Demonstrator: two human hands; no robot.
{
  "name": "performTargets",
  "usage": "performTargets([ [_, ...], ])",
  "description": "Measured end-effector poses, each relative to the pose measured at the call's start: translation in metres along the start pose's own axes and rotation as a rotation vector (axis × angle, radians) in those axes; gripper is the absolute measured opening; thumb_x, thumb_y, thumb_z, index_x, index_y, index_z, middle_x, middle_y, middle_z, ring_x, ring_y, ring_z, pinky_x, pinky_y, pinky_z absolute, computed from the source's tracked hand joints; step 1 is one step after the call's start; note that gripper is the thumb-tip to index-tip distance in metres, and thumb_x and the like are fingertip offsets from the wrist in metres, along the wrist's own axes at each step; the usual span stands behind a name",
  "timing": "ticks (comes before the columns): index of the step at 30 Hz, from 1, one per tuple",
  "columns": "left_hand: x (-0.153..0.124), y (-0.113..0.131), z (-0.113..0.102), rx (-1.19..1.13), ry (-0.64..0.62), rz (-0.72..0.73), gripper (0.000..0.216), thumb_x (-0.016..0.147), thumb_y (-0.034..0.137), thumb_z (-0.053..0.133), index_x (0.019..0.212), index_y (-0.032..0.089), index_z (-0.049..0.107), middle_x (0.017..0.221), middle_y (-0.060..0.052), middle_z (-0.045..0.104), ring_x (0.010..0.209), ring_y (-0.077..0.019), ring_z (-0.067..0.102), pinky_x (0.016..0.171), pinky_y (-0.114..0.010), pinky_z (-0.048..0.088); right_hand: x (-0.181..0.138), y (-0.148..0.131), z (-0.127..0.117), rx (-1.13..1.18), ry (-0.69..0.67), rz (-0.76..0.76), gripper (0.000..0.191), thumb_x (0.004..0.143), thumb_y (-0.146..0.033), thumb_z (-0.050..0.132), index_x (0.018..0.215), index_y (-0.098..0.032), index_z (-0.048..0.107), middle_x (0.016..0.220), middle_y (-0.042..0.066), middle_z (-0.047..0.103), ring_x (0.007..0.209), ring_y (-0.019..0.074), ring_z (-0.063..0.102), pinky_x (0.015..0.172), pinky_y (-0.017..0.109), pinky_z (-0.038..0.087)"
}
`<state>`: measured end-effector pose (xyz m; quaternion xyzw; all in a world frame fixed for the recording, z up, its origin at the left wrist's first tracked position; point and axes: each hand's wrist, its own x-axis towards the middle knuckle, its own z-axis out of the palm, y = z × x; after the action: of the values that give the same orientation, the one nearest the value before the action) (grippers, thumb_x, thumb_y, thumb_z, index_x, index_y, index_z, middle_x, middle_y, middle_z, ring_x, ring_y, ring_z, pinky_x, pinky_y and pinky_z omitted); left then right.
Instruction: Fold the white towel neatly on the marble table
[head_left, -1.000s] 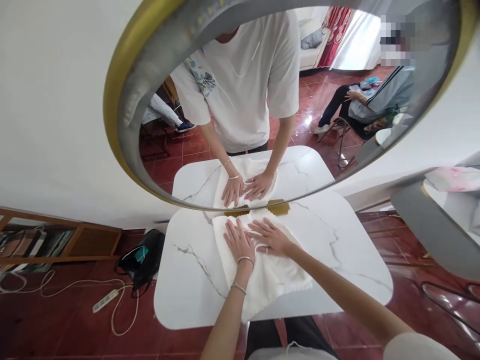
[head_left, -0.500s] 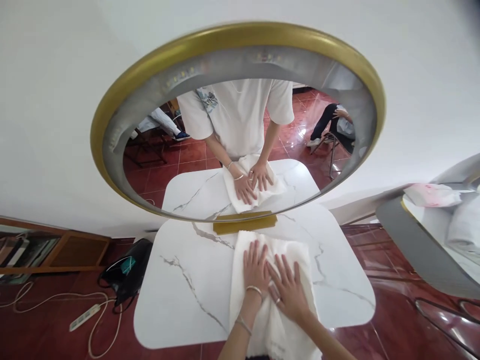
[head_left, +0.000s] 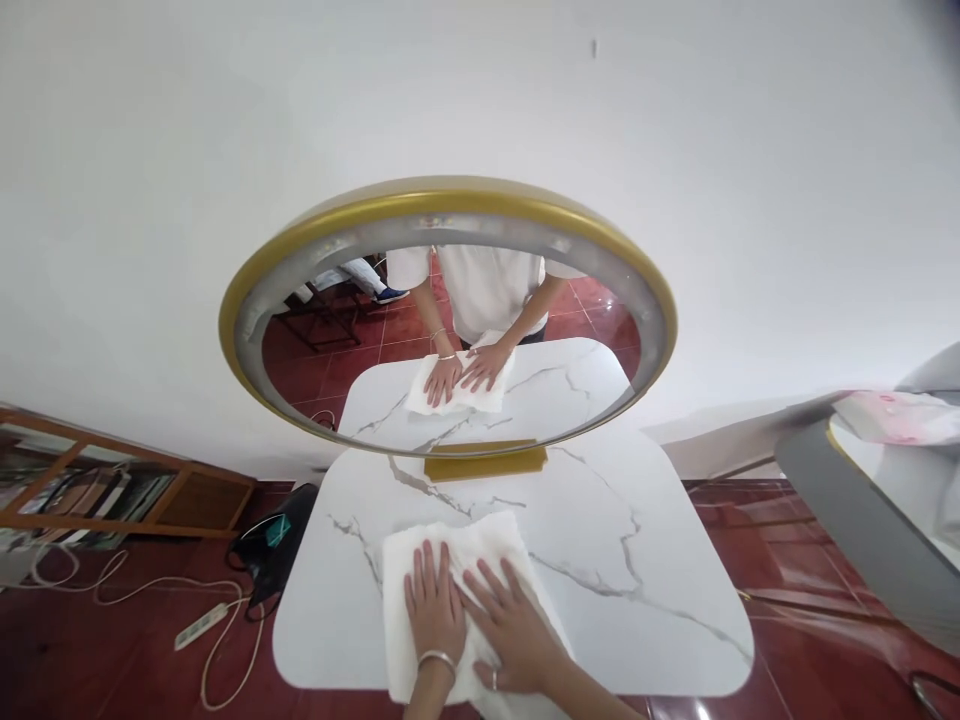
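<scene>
A white cloth lies spread on a white marble-patterned table, toward its near edge and left of the middle. My left hand rests flat on the cloth with fingers stretched out; a bangle circles its wrist. Beside it my right hand also presses flat on the cloth, fingers spread, with a ring on one finger. The two hands are close together. An oval-looking mirror with a gold frame stands at the table's back on a gold base and reflects both hands and the cloth.
To the right stands another table with a pink and white packet. At the left are a wooden cabinet, a black bag and a power strip with cords on the red tiled floor. A white wall rises behind.
Both hands and the cloth have moved left and nearer across the tabletop. The view has shifted, so the mirror looks smaller and lower. Both hands stay flat on the cloth.
</scene>
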<state>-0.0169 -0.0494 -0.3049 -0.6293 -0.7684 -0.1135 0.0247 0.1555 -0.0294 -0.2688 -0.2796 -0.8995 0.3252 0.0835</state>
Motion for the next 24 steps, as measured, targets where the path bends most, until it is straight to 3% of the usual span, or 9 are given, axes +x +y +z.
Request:
performTargets([
  [6,0.007,0.117,0.019,-0.105,-0.122,0.173,0.057,0.09,0.015,0.034,0.146,0.026,0.03,0.156,-0.006,0.025,0.145,-0.0259,0.017,0.116,-0.053,0.022,-0.093,0.056,-0.014,-0.29,0.241,0.209,0.078,0.083,-0.031,0.047,0.152,-0.027,0.011,0.158,0.002,0.014,0.144,0.0345,0.009,0.113,0.063,0.013],
  [10,0.012,0.204,0.03,-0.254,-0.191,0.344,0.061,0.091,0.019,0.039,0.149,0.028,0.023,0.157,-0.004,0.022,0.145,-0.0258,0.016,0.117,-0.053,0.021,-0.158,0.094,-0.028,-0.447,0.404,0.356,0.071,0.086,-0.032,0.047,0.151,-0.028,0.017,0.156,0.003,0.022,0.144,0.0336,0.012,0.112,0.061,0.018],
  [13,0.017,0.249,0.034,-0.355,-0.225,0.433,0.058,0.092,0.024,0.041,0.147,0.03,0.028,0.156,-0.003,0.026,0.144,-0.027,0.021,0.115,-0.052,0.025,-0.194,0.114,-0.04,-0.499,0.473,0.439,0.065,0.09,-0.037,0.046,0.15,-0.03,0.022,0.155,0.003,0.026,0.144,0.0318,0.015,0.112,0.059,0.02],
  [16,0.028,0.269,0.031,-0.4,-0.279,0.382,0.049,0.094,0.029,0.038,0.143,0.028,0.039,0.145,-0.008,0.044,0.133,-0.0263,0.04,0.108,-0.046,0.036,-0.213,0.125,-0.049,-0.479,0.491,0.473,0.058,0.091,-0.045,0.047,0.146,-0.035,0.031,0.153,0.001,0.03,0.142,0.0307,0.022,0.111,0.058,0.024],
  [18,0.042,0.271,0.023,-0.397,-0.304,0.288,0.047,0.096,0.027,0.032,0.142,0.026,0.039,0.14,-0.01,0.047,0.12,-0.0219,0.051,0.101,-0.038,0.043,-0.217,0.131,-0.051,-0.427,0.506,0.485,0.052,0.091,-0.047,0.047,0.142,-0.037,0.039,0.15,-0.001,0.037,0.14,0.0292,0.03,0.111,0.056,0.028],
  [21,0.068,0.265,0.01,-0.281,-0.384,0.195,0.051,0.094,0.02,0.034,0.145,0.024,0.033,0.144,-0.011,0.039,0.109,-0.0177,0.058,0.091,-0.029,0.047,-0.216,0.138,-0.05,-0.311,0.606,0.557,0.044,0.093,-0.044,0.044,0.136,-0.034,0.048,0.14,0.001,0.051,0.131,0.0262,0.044,0.106,0.05,0.039],
  [24,0.09,0.257,-0.002,-0.183,-0.467,0.229,0.046,0.088,0.02,0.046,0.134,0.02,0.047,0.128,-0.011,0.052,0.102,-0.019,0.059,0.086,-0.03,0.046,-0.212,0.142,-0.05,-0.166,0.749,0.6,0.042,0.094,-0.04,0.041,0.135,-0.031,0.047,0.127,0.004,0.061,0.118,0.0257,0.056,0.097,0.048,0.049],
])
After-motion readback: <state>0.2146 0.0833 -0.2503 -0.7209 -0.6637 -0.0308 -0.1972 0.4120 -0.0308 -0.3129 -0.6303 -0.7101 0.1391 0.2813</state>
